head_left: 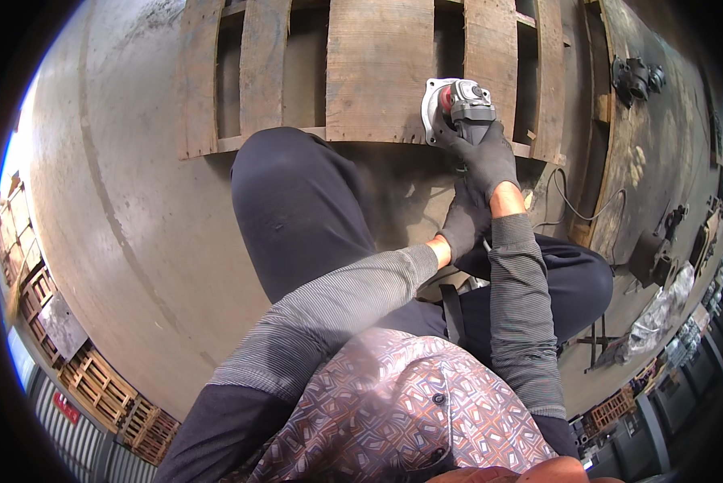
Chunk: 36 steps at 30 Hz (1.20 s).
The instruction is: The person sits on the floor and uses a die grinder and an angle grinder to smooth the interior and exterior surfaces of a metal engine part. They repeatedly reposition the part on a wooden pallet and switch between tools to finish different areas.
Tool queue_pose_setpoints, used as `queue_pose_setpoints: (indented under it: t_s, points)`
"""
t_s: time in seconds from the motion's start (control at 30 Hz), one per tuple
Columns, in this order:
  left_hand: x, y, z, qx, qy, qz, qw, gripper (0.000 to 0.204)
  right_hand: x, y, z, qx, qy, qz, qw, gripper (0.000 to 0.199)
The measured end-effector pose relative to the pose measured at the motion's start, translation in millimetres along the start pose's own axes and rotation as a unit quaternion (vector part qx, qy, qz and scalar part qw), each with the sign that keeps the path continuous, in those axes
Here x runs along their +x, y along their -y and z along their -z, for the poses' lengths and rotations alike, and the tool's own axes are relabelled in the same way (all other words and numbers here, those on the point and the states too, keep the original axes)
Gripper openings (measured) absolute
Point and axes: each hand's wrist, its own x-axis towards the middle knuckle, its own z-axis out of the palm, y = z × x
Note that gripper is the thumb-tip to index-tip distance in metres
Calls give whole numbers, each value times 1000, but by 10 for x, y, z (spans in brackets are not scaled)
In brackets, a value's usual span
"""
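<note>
Both my hands wear dark grey gloves. My right hand [492, 163] is closed round the body of an angle grinder [474, 111], just behind its silver gear head. My left hand [464, 219] is closed lower down, at the rear end of the grinder, which the gloves mostly cover. Against the left side of the grinder head stands a pale metal flange [430, 113] with bolt holes at its corners. Something red shows between flange and head; whether the disc touches the metal cannot be made out. Both lie over the near edge of a wooden pallet [381, 72].
A thin cable [574, 211] loops on the floor right of my knee. Dark metal castings [639, 79] rest on a worn board at the right. Further back right lie clear plastic sheeting [659, 310] and more metal parts. Stacked pallets [96, 386] line the far left.
</note>
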Motion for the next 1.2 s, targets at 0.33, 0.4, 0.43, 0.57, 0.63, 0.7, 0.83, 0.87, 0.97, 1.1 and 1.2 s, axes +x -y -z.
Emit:
queue_pose_setpoints:
  t_s: [0.33, 0.4, 0.43, 0.57, 0.63, 0.7, 0.83, 0.87, 0.97, 1.1, 1.2]
  points:
    - [-190, -301, 53, 23, -3, -7, 1000, 64, 36, -59, -87, -42, 6, 21, 999, 99]
    - [-206, -303, 66, 100, 23, -15, 995, 66, 35, -73, -102, -56, 5, 26, 998, 95]
    - [-203, -283, 67, 118, 12, -44, 992, 66, 33, -79, -105, -47, 7, 30, 998, 93]
    - [-186, -136, 37, 122, -13, -94, 988, 66, -17, -100, -124, -40, 16, 32, 999, 87]
    - [-198, -75, 28, 177, -13, -73, 981, 67, -50, -118, -134, -41, 17, 36, 998, 85]
    - [-255, -35, 1, 159, -23, -43, 986, 65, -97, -147, -158, -37, 11, 43, 998, 84]
    - [-274, -10, 20, 29, 6, 24, 999, 59, -132, -189, -218, -29, -22, 64, 997, 82]
    - [-274, -13, 24, 12, -17, 31, 999, 60, -104, -182, -217, -17, -26, 64, 997, 82]
    - [-176, -55, 42, 199, -35, -133, 970, 63, -12, -136, -166, -7, -20, 38, 999, 91]
    - [-112, -146, -13, 10, -22, -11, 1000, 58, 30, -61, -29, 9, -6, 0, 1000, 100]
    - [-88, -174, -57, -13, -2, -56, 998, 53, 16, -30, 69, 13, 13, -19, 1000, 105]
